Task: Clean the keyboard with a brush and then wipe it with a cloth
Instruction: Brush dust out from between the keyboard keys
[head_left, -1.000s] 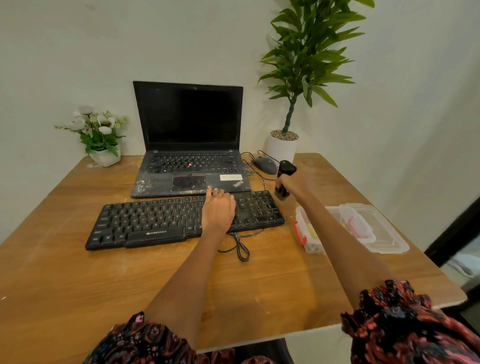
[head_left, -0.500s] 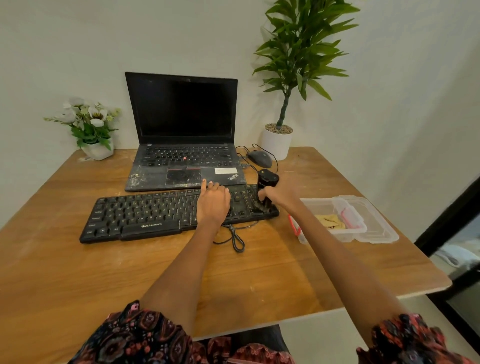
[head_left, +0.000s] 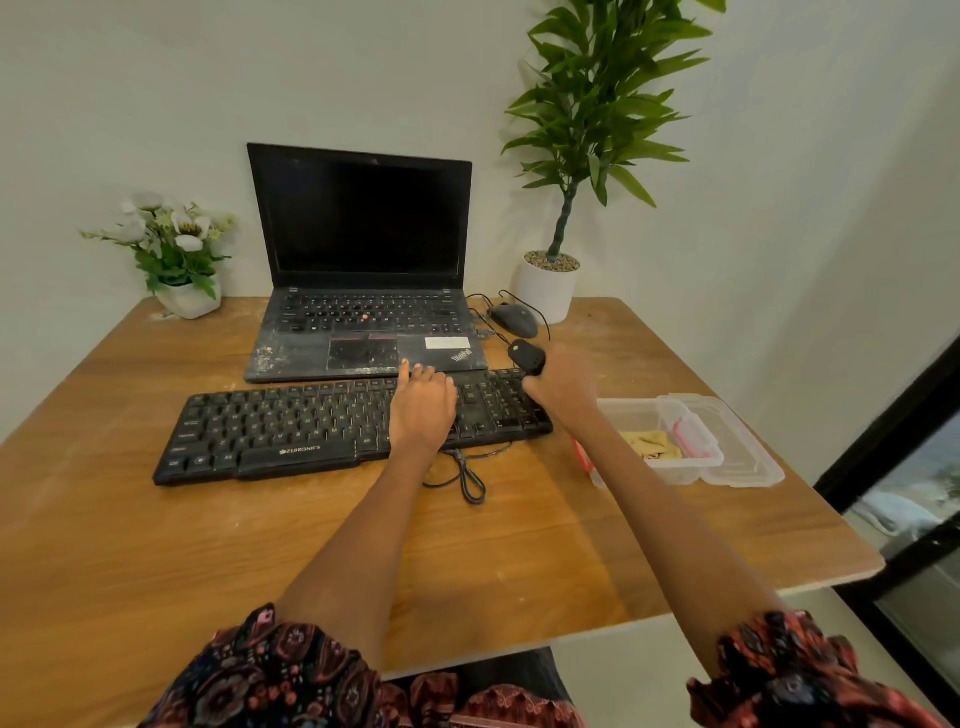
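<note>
A: Where is the keyboard (head_left: 291, 436) in relation to the hands?

B: It lies across the middle of the wooden table (head_left: 156, 561), just in front of the open laptop (head_left: 363, 291). The left hand (head_left: 422, 410) rests flat on its right half, with the fingers straight and reaching to the far edge, close to the laptop's front rim. The right hand (head_left: 561, 387) is over the right end, above the number keys, and its fingers are curled around a black brush (head_left: 527, 357). Only the top of the handle shows above the fist. The bristles are hidden, so I cannot tell if they touch the keys.

A: And the cloth?

B: A yellowish cloth (head_left: 652, 446) lies inside a clear plastic box (head_left: 711, 452), just beside the keyboard's right end and partly behind the right forearm. The box's lid (head_left: 748, 457) lies beside it.

A: How much room is there at the edges?

B: The left half of the keyboard is uncovered. Bare wood lies between the keyboard and the near edge, except for the looped cable (head_left: 467, 478). Behind the right hand are a mouse (head_left: 514, 318) and a potted plant (head_left: 550, 283). A small flower pot (head_left: 189, 299) stands at the far left corner. The box sits near the table's right edge.
</note>
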